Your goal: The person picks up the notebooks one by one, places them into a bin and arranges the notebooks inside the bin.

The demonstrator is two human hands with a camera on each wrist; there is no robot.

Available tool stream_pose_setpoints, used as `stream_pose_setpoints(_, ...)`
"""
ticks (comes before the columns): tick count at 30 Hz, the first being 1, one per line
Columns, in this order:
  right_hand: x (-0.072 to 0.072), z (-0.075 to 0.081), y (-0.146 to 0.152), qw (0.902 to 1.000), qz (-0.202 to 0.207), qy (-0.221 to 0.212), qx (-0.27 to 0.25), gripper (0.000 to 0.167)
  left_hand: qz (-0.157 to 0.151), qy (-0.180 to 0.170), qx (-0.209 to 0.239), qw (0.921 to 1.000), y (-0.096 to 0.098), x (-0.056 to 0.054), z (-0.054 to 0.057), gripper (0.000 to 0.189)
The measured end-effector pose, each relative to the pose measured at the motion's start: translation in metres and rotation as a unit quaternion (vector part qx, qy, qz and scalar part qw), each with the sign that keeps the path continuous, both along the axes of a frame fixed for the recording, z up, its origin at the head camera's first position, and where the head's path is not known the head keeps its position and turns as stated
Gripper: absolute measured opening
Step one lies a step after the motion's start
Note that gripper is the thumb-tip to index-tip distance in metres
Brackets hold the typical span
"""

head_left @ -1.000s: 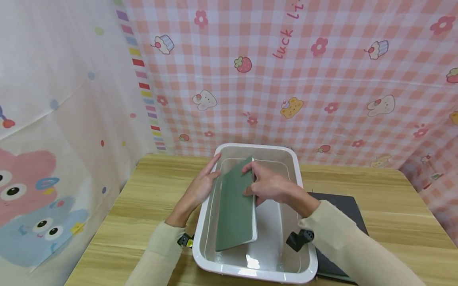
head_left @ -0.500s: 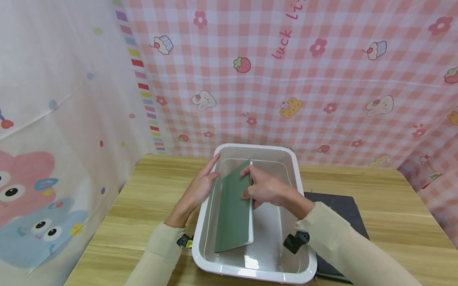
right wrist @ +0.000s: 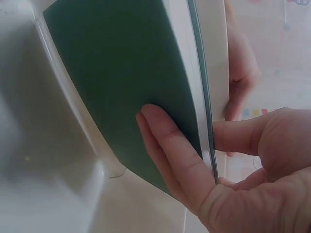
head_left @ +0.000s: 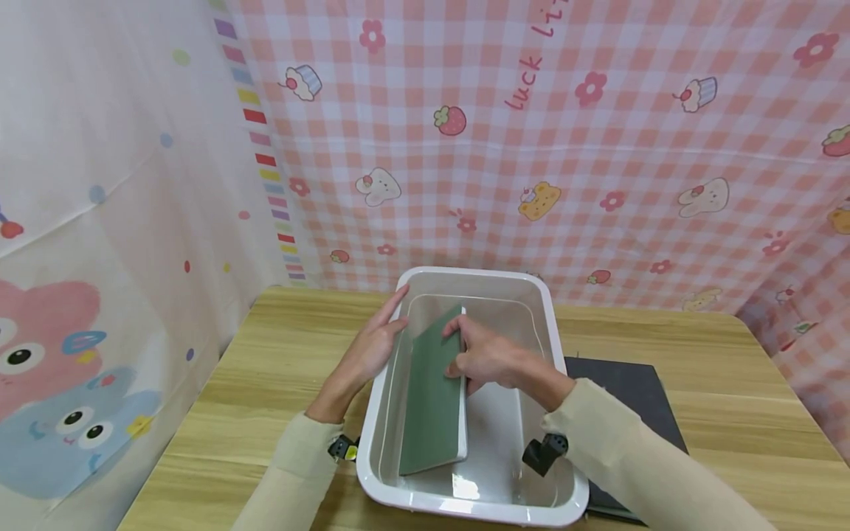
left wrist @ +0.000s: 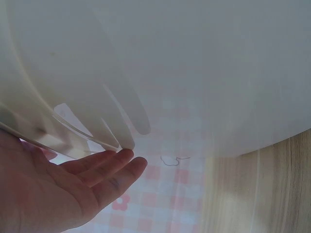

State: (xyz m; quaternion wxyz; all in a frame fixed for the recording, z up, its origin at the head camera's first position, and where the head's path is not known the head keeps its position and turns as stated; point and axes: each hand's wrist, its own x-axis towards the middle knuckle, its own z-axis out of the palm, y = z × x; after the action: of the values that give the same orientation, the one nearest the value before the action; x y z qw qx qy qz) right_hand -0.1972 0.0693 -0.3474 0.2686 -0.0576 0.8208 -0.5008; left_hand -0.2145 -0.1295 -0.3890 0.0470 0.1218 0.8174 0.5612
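Note:
A green-covered notebook point(head_left: 432, 398) with white page edges stands tilted inside a white plastic tub point(head_left: 474, 505), its spine side toward the tub's left wall. My right hand point(head_left: 488, 354) pinches the notebook by its page-edge side. In the right wrist view, the fingers point(right wrist: 170, 141) lie along one cover and the thumb point(right wrist: 238, 136) presses the other. My left hand point(head_left: 372, 346) holds the tub's left rim, thumb over the rim. Its other fingers point(left wrist: 112, 174) rest against the outer wall in the left wrist view.
The tub stands on a wood-grain table point(head_left: 265, 369). Right of it lies a dark flat book-like item point(head_left: 631, 398), partly covered by the right sleeve point(head_left: 637, 457). A pink checked cloth point(head_left: 491, 184) hangs behind the table, and a white printed cloth point(head_left: 133, 258) on the left.
The right hand has moved the notebook slightly down and left within the tub, toward its left wall. The left hand has kept its place on the rim.

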Motion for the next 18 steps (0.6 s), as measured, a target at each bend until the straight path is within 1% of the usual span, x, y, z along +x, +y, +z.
stream_pose_setpoints(8,0.0005,-0.0032,0.0003,0.9998,0.008,-0.009,0.015,0.051,-0.007,-0.005,0.011,0.9999,0.0006,-0.0005,-0.0003,0.056)
stream_pose_setpoints(18,0.0027,-0.0058,-0.0019,0.9996,0.018,-0.015,0.014,0.053,-0.006,-0.001,0.005,1.0000,0.0006,-0.0003,0.0002,0.057)
